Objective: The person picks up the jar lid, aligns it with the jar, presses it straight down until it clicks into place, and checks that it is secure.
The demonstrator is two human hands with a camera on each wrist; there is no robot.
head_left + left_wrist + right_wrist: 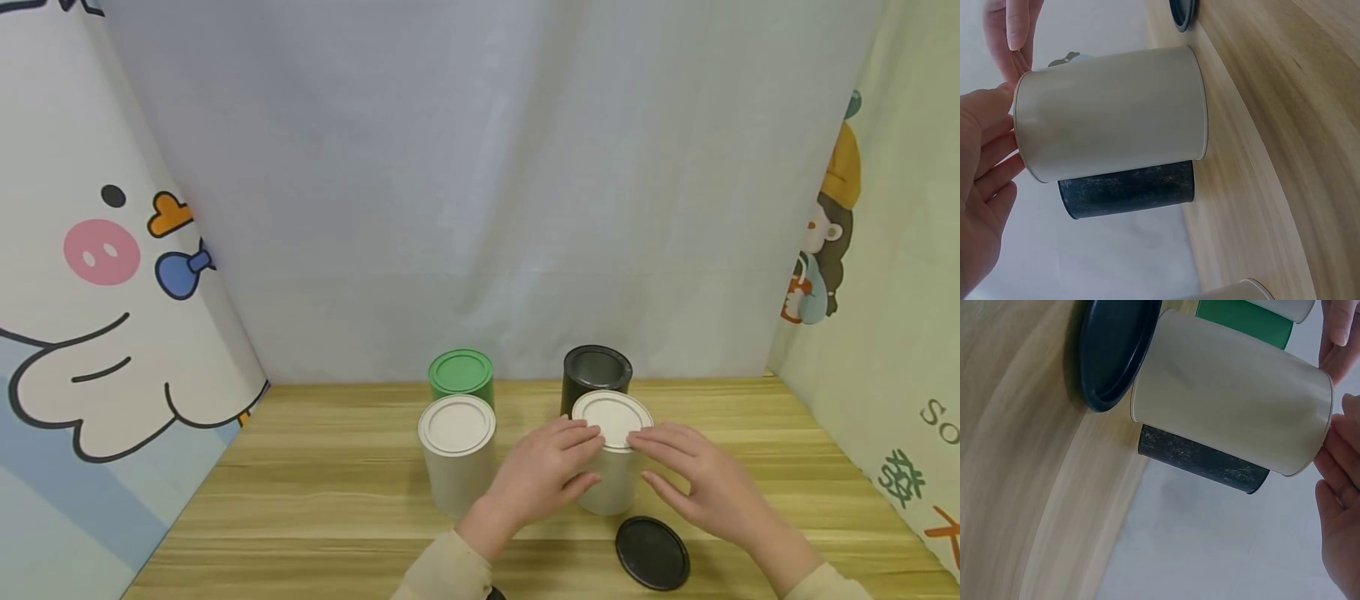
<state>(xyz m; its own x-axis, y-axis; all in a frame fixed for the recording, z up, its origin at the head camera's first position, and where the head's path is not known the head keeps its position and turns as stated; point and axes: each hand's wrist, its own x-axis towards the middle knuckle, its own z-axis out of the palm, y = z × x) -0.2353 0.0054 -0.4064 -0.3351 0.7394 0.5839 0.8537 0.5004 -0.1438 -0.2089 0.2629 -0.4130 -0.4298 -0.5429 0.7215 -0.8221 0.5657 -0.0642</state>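
A white can (607,487) with a pale lid (611,415) stands upright on the right side of the table, between both hands. My left hand (551,463) has its extended fingers at the left of the can's top rim. On the opposite side, fingertips of my right hand (701,477) meet the lid's edge. Seen from the left wrist, the can (1110,115) has fingers lying along its rim, not wrapped round the body. The right wrist view has the same can (1229,390) with relaxed fingers at its top. A loose black lid (652,553) lies in front of it.
Behind the can stands a black can (597,367). To the left, a second white can (456,477) is in front of a green can (461,372). A grey curtain (375,208) hangs along the back of the wooden table (315,492), with printed cloths at both sides.
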